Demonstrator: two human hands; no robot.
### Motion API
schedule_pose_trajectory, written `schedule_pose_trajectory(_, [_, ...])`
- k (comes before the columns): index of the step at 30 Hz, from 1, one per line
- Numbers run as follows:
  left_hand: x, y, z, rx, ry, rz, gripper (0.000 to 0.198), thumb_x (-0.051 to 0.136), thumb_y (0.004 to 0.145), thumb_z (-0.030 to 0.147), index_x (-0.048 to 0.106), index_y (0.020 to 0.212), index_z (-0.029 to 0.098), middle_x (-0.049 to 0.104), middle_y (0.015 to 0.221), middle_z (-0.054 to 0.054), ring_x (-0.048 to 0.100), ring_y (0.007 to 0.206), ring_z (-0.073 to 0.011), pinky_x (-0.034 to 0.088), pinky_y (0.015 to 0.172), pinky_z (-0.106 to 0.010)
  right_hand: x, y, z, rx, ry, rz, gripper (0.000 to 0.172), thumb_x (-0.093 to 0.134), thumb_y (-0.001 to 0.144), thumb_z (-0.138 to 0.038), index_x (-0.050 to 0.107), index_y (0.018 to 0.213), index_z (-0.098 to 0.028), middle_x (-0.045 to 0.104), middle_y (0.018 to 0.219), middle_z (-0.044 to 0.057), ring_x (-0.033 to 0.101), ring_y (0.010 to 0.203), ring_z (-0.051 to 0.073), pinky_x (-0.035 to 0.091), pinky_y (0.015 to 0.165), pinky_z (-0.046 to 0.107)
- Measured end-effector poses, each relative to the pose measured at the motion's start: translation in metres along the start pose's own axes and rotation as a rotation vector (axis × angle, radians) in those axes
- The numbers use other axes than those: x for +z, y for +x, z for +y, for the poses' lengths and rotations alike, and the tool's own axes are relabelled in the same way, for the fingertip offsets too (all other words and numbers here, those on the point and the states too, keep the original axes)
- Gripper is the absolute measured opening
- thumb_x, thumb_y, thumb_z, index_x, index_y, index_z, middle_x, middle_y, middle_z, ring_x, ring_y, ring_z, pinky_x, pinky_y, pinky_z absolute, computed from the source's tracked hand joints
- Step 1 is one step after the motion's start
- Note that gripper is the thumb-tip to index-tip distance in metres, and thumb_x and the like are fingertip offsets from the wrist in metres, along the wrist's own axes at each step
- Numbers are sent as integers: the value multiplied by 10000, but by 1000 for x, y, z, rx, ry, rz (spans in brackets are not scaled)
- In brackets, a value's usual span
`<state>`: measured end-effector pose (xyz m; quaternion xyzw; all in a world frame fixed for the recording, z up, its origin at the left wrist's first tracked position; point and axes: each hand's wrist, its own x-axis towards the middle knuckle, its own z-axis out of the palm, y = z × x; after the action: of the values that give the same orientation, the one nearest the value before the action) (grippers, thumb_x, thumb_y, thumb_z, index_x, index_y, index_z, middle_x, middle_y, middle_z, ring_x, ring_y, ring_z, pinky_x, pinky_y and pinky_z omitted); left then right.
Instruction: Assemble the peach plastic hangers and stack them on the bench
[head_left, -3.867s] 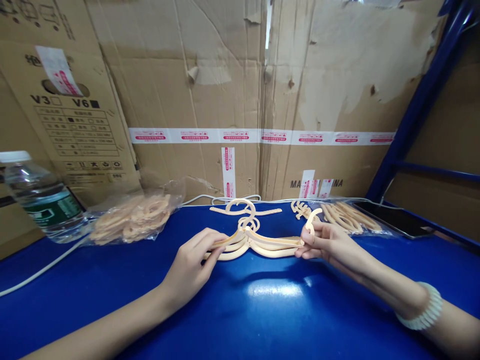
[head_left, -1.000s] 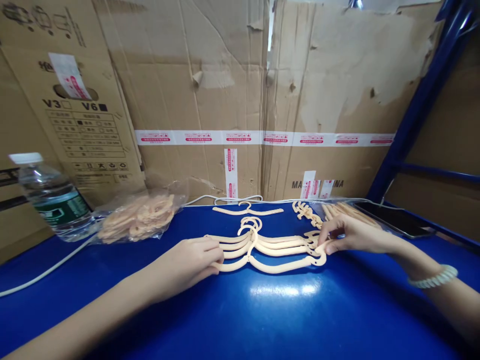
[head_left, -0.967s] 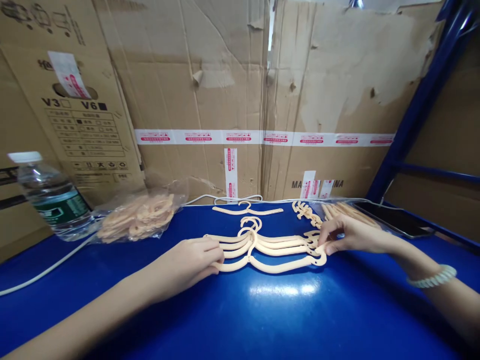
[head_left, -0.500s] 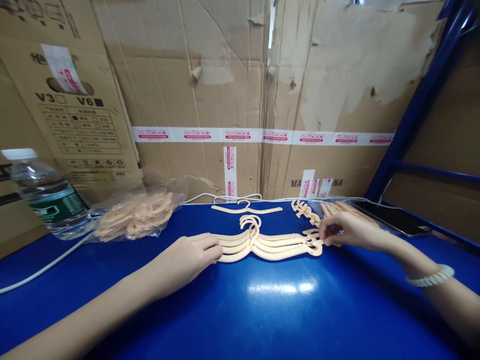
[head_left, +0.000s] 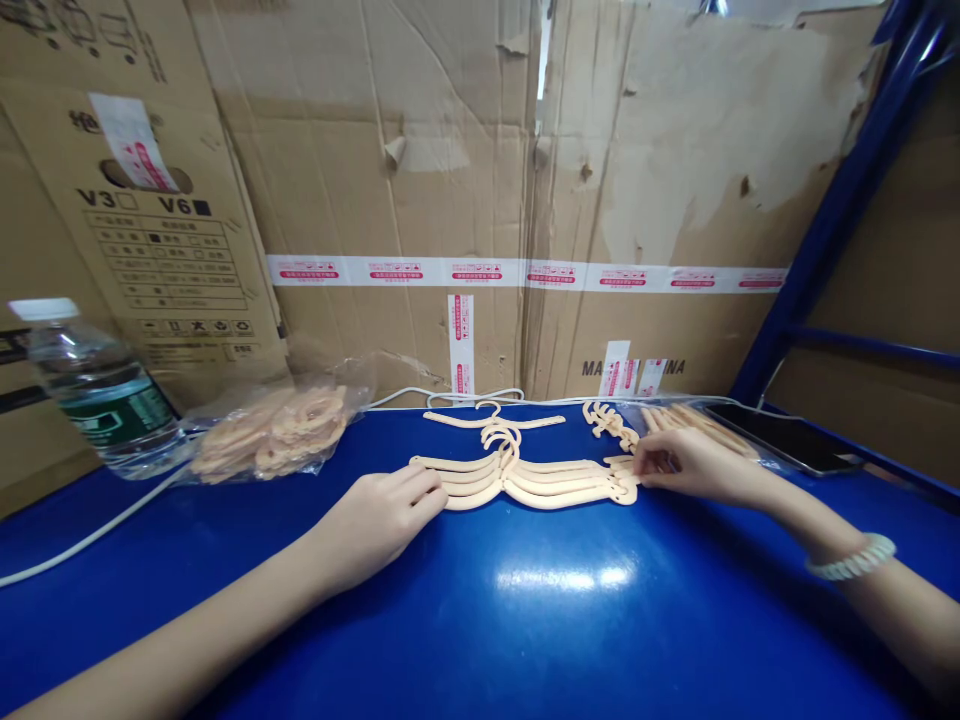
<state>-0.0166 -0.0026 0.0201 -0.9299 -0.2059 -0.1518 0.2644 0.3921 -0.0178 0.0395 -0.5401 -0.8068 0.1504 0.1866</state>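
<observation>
Several cream-coloured clothes hangers (head_left: 559,497) lie flat in an overlapping row on the blue table, their hooks bunched at the middle and pointing away from me. My left hand (head_left: 394,510) is closed on their left ends, hiding part of them. At the right ends, the fingers of my right hand (head_left: 682,465) are pinched together on the hangers, beside small curled hook pieces (head_left: 624,490). Just beyond the row's hooks lies a single hanger (head_left: 529,421). More small hook pieces (head_left: 613,428) are heaped behind my right hand.
On the left stand a water bottle (head_left: 112,405) and a clear bag of cream pieces (head_left: 281,435). Long pieces in a bag (head_left: 686,418) and a dark phone (head_left: 784,437) lie at the right. A white cable (head_left: 97,545) crosses the table; cardboard (head_left: 390,200) walls the back.
The row of hangers has slid slightly away from me, closer to the single hanger. Both hands stayed at its ends, and my right hand shifted a little left.
</observation>
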Motion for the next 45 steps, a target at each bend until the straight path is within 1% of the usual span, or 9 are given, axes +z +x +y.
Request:
schedule_pose_trajectory(3, [1,1,2,-5,14,48,234,412,951,128,580,794,174,637,801,-45,594,751,-194,442,601,-273,1,-1,-4,-11,29,-1,98,670,730,-287,718,768,-211,641,646,7,561,585,167,413,538,269])
schedule_pose_trajectory(6, [-1,2,4,4,2,93,222,426,941,131,608,818,165,653,824,-61,615,817,-217,490,683,-307,3,0,-10,1,70,102,140,678,727,-329,722,793,-214,657,653,7,552,560,160,405,517,266])
schedule_pose_trajectory(10, [-3,3,8,0,-20,147,212,435,923,117,629,850,161,669,837,-64,629,839,-219,519,734,-330,10,2,-18,32,183,222,168,644,738,-364,681,698,-204,677,667,23,572,567,171,415,510,272])
schedule_pose_trajectory(15, [-2,2,13,-50,-97,257,234,429,888,100,635,821,190,653,742,-34,625,756,-177,505,676,-273,17,2,-23,75,301,254,138,630,691,-324,658,633,-203,650,614,5,553,533,160,397,486,267])
schedule_pose_trajectory(22, [-1,0,12,-130,-115,291,271,403,909,108,559,698,175,604,626,-16,534,583,-158,433,573,-271,14,2,-31,152,380,335,147,625,642,-348,673,616,-211,635,549,8,569,530,180,444,518,296])
schedule_pose_trajectory(27, [1,-1,10,-172,-134,330,263,391,895,76,604,771,168,649,717,-30,591,657,-167,459,604,-275,14,2,-29,165,518,453,243,687,663,-429,712,714,-192,645,592,19,514,498,140,405,474,274])
schedule_pose_trajectory(31, [5,-2,11,-171,-139,357,227,434,891,73,635,839,166,694,788,-34,637,724,-177,491,667,-287,15,2,-23,205,768,530,371,784,647,-502,738,837,-187,695,736,56,572,583,153,447,497,269])
schedule_pose_trajectory(38, [5,-4,10,-120,-219,375,174,492,941,105,641,1011,163,729,875,-36,659,755,-172,486,667,-269,18,3,-17,260,900,476,415,871,552,-504,720,750,-172,706,723,71,628,653,186,466,532,277])
schedule_pose_trajectory(45, [9,-4,14,-147,-216,325,218,497,972,193,580,771,176,653,676,10,589,585,-137,415,563,-251,20,3,-13,254,924,502,441,866,589,-475,536,556,-184,572,556,-16,494,501,100,378,468,227])
